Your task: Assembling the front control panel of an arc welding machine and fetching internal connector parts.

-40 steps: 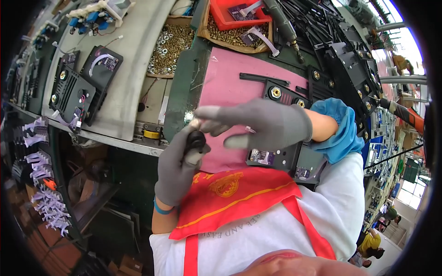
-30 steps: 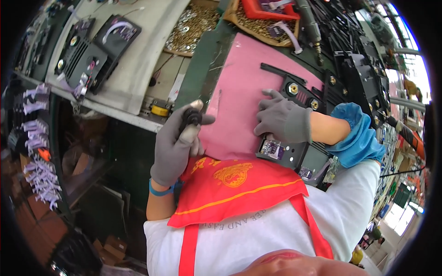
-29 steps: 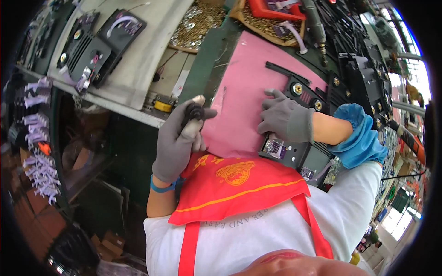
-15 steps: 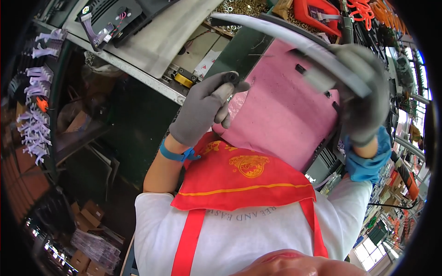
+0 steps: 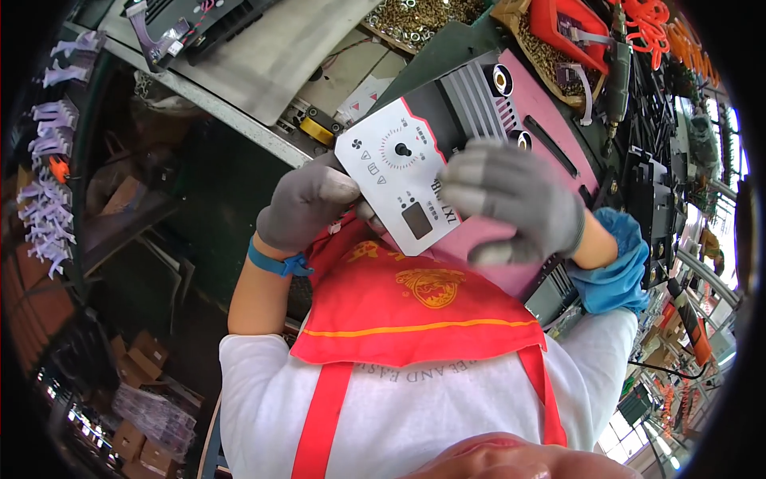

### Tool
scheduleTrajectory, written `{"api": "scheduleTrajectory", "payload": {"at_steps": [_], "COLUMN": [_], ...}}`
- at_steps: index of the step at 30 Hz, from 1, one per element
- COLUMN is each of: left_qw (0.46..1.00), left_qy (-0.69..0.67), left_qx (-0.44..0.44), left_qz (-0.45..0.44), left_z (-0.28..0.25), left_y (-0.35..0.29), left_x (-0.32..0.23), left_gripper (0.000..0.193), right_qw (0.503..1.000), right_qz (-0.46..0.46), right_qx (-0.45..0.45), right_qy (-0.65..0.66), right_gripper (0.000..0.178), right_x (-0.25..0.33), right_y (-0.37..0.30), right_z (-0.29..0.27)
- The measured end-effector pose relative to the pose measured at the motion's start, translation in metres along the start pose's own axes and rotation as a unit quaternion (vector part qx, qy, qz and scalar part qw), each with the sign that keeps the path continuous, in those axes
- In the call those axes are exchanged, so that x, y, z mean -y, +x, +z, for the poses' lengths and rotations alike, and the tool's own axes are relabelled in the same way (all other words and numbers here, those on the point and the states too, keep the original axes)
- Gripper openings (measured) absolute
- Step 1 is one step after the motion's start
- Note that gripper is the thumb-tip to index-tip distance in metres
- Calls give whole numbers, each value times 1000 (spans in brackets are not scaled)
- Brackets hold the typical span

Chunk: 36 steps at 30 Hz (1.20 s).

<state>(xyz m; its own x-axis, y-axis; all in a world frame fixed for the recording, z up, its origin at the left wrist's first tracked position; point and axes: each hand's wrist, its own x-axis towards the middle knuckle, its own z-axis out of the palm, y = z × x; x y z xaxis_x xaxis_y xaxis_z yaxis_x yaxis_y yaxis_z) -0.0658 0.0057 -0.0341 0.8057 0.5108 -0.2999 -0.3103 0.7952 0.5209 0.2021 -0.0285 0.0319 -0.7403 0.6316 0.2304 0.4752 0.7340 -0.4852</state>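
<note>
A white control panel (image 5: 387, 172) with a dial scale, a short black shaft and a small dark display lies face up, tilted, in front of my chest. Its far end joins a black slatted panel (image 5: 475, 100) with round brass-coloured sockets. My left hand (image 5: 307, 203) grips the white panel's left edge, thumb on top, the other fingers partly hidden beneath. Over the right edge is my right hand (image 5: 519, 199), slightly blurred, its thumb apart from its outstretched fingers; whether it touches the panel I cannot tell. Both hands wear grey gloves.
Beneath the panel is a pink mat (image 5: 550, 164). Beyond lie trays of small brass fasteners (image 5: 415, 24), a red bin (image 5: 562, 36) and a power screwdriver (image 5: 618, 76). A yellow tape roll (image 5: 319, 130) sits left of the panel. White cable connectors (image 5: 52, 191) hang at far left.
The panel has swung from the upper right down to my chest and now shows its face. My left hand, earlier pinching a small round black part, now holds the panel's edge; that part is out of sight.
</note>
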Motion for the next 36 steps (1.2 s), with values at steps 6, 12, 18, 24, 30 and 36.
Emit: {"api": "scheduleTrajectory", "payload": {"at_steps": [6,12,18,24,30,36], "left_qw": [979,974,984,985,974,964], "left_qy": [152,175,127,130,149,213], "left_qx": [-134,-124,-112,-102,-163,-141], "left_qz": [-32,-73,-61,-59,-53,-73], "left_z": [24,17,15,15,17,9], "left_y": [20,32,32,35,35,37], "left_x": [3,8,14,11,12,11], "left_gripper": [33,34,36,40,47,48], "right_qw": [938,876,900,918,925,924], "right_qz": [341,468,416,376,299,286], "right_qx": [-62,57,26,-65,32,87], "right_qy": [-22,-105,-126,-106,234,240], "right_gripper": [33,29,30,24,18,15], "right_x": [-123,-209,-240,-197,-64,-42], "right_y": [69,111,100,92,74,53], "right_z": [-5,24,43,16,-7,12]}}
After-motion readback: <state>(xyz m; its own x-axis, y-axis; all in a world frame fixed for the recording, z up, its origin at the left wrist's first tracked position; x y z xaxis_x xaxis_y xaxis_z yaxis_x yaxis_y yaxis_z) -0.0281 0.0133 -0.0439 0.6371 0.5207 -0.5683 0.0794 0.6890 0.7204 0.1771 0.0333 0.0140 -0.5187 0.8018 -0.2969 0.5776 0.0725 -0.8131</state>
